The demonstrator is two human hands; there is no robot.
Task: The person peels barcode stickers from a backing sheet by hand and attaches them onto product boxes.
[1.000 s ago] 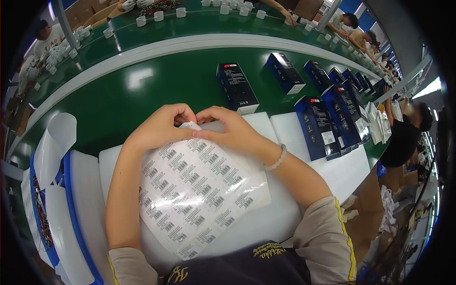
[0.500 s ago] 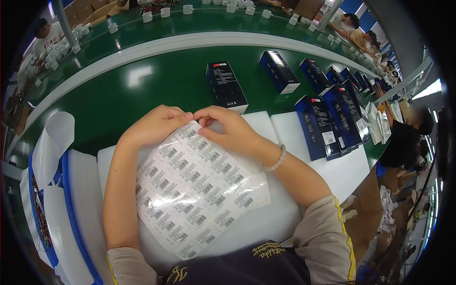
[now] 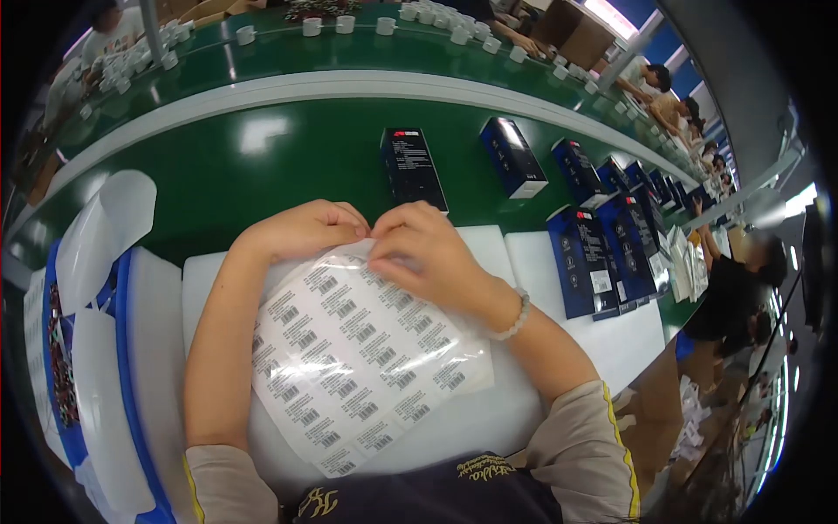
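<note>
A glossy sheet of white barcode labels (image 3: pixel 362 349) lies tilted over a white foam pad, its far edge lifted and curled. My left hand (image 3: pixel 316 229) is closed, thumb and fingers pinching the sheet's far corner. Right beside it, my right hand (image 3: pixel 426 253) pinches the same edge, with its fingertips close to the left ones. Whether a single label is between the right fingers cannot be made out. Beyond the hands a dark printed box (image 3: pixel 414 170) stands on the green table (image 3: pixel 288 175).
To the right, several blue-black boxes (image 3: pixel 580 262) stand on a second foam pad (image 3: pixel 532 332). A blue bin (image 3: pixel 127 349) with curled white sheets is at my left. White round parts (image 3: pixel 384 26) sit on the line behind a pale rail (image 3: pixel 349 86). Co-workers are at the right, a person (image 3: pixel 742 279) among them.
The view has shifted, so boxes and table appear lower. Both hands remain at the sheet's far edge, which now bows up more between them; the right hand is slightly further right.
</note>
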